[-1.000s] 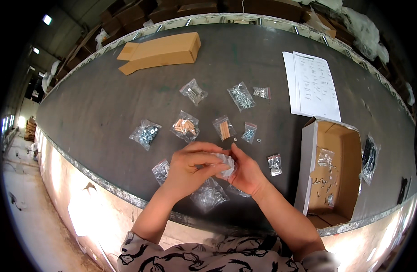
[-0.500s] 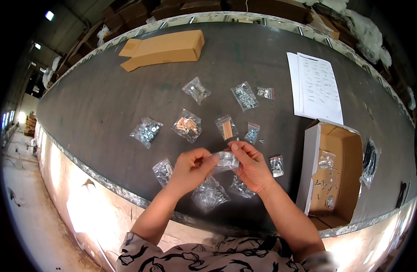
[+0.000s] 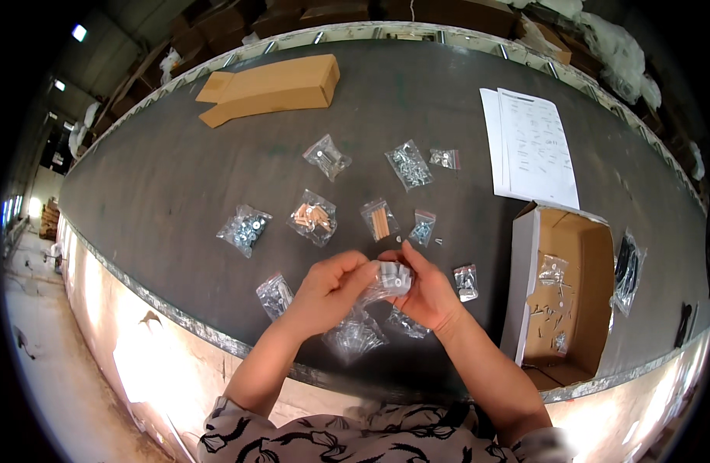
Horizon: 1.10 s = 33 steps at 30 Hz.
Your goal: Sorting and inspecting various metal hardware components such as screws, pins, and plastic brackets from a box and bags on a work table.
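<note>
Over the near middle of the table I hold a small clear plastic bag (image 3: pixel 393 279) with shiny parts inside, raised above the surface. My left hand (image 3: pixel 332 292) pinches its left end between thumb and fingers. On the other side, my right hand (image 3: pixel 431 293) is curled around it, thumb pointing up and fingers partly hidden behind. Below the hands lie a crumpled clear bag (image 3: pixel 353 336) and a bag of small hardware (image 3: pixel 407 322), partly covered. Just beyond are a bag of wooden dowels (image 3: pixel 380 221), a small bag of screws (image 3: pixel 422 228) and a loose screw (image 3: pixel 438 241).
Several hardware bags lie around, including washers or nuts (image 3: pixel 245 230) and dowels (image 3: pixel 314 217). An open cardboard box (image 3: pixel 525 289) with loose screws stands at right, near paper sheets (image 3: pixel 536 147) and a bag of black parts (image 3: pixel 627 270). A folded carton (image 3: pixel 270 89) lies at the back.
The held bag has turned and bunched between my hands. My right thumb has lifted from its top edge, and the right hand now cups it. The whole view has shifted slightly.
</note>
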### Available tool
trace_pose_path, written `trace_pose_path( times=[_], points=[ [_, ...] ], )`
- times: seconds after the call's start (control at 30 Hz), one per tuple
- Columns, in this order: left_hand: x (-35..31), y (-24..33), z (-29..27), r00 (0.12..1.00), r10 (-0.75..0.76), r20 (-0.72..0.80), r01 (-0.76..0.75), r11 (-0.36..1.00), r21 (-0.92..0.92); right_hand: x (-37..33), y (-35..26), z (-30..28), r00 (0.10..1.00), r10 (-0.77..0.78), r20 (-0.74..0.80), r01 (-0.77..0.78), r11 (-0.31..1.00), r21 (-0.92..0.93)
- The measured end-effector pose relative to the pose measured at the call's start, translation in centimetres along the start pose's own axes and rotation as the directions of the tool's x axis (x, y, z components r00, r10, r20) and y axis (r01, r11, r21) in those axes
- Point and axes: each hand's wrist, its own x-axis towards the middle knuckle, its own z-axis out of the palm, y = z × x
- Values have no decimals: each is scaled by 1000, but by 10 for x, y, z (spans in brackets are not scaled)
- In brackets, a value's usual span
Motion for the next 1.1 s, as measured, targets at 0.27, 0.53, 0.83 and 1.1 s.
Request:
trace_pose_path(
  times=[0.27,0.53,0.83,1.1],
  points=[
    [3,-24,-7,974,-195,-112,98,818,-567,-4,-4,4,996,-81,45,85,992,-89],
    [2,-20,-6,990,-125,-58,94,919,-383,-3,-1,-6,984,-175,44,180,956,-233],
    [4,-10,0,969,203,-142,-191,977,97,-7,-9,-4,992,-126,18,127,979,-159],
    [11,-35,-3,995,-87,49,99,789,-606,-9,-10,-9,993,-104,48,109,986,-130]
  ],
)
